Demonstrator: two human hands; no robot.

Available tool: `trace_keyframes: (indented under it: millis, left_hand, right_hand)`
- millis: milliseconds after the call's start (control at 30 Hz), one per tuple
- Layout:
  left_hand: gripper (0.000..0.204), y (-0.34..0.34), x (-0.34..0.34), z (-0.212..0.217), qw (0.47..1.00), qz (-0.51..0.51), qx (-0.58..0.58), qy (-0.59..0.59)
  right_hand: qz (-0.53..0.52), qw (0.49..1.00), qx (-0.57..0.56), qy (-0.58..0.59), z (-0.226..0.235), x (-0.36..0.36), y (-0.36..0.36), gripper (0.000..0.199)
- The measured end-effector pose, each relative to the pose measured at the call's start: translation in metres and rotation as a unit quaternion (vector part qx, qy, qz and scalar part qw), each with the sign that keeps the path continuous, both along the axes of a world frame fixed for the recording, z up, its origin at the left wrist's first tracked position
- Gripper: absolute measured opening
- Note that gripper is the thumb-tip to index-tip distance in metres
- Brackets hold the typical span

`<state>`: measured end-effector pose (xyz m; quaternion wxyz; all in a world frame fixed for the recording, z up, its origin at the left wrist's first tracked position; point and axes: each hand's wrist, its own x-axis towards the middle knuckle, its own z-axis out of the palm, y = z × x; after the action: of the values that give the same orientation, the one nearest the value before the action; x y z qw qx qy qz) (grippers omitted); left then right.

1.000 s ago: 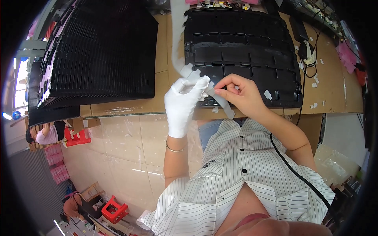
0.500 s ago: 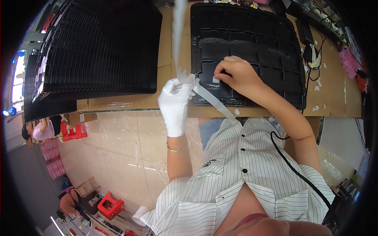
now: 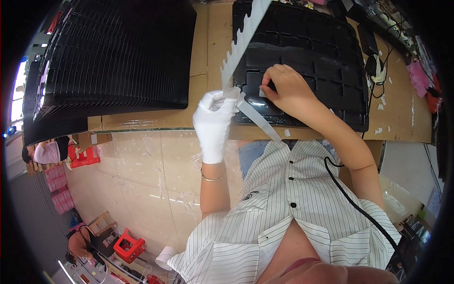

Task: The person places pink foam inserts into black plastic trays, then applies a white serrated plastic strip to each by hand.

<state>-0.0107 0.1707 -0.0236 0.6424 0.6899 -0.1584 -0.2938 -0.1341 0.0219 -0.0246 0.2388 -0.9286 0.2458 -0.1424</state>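
My left hand, in a white glove, is closed around a long whitish translucent strip with one toothed edge. Its upper part rises across the left edge of a black plastic tray, and a plain tail hangs from the fist toward my shirt. My bare right hand is over the tray's near left part. Thumb and forefinger pinch there beside a small white piece, which looks like a sticker and lies at or against the tray surface. The fingertips partly hide it.
A tall stack of black trays stands at the left of the cardboard-covered table. White scraps and a dark cable lie on the right. Two other people sit far off at the left, near red stools.
The strip's upper part has swung right, from upright to slanting across the tray's edge. My right hand has stayed at nearly the same spot, pinching by the white piece.
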Motion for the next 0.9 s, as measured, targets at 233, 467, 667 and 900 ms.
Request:
trace_keyframes:
  millis: [233,467,667,900]
  left_hand:
    - [0.023,-0.001,-0.001,0.006,1.000,-0.005,-0.021,0.020]
    - [0.023,-0.003,-0.002,0.001,1.000,-0.003,-0.018,0.017]
    - [0.024,-0.002,0.002,-0.007,1.000,-0.007,-0.021,0.016]
    - [0.020,0.013,-0.004,-0.004,0.999,-0.022,0.014,-0.028]
  right_hand:
    - [0.016,0.999,0.049,0.000,0.000,-0.001,-0.007,0.016]
    - [-0.004,1.000,-0.003,-0.011,-0.005,0.000,0.004,0.017]
    - [0.203,0.940,0.256,-0.099,0.028,-0.050,0.013,0.011]
    - [-0.472,0.674,0.023,-0.568,-0.037,-0.357,-0.046,0.014]
